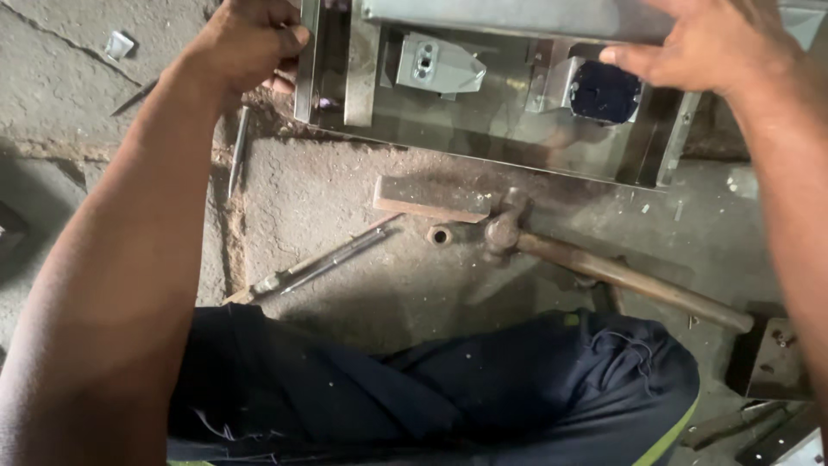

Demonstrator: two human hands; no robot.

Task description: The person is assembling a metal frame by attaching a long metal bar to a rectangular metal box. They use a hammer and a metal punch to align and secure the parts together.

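Note:
A shiny sheet-metal tray-like part (483, 142) lies on the rough floor at the top of the view. Inside it sit a grey metal block (435, 67) and a dark round piece (604, 91). My left hand (250, 43) grips the part's left rim. My right hand (716, 43) rests on a grey metal strip (509, 15) across the part's far side, thumb pointing toward the dark round piece.
A hammer (595, 263) with a wooden handle lies on the floor below the part, beside a flat rusty bar (431, 198). A thin metal tool (319, 263) lies to the left. My knee in dark trousers (448, 388) fills the bottom. Metal scraps (776, 362) sit at right.

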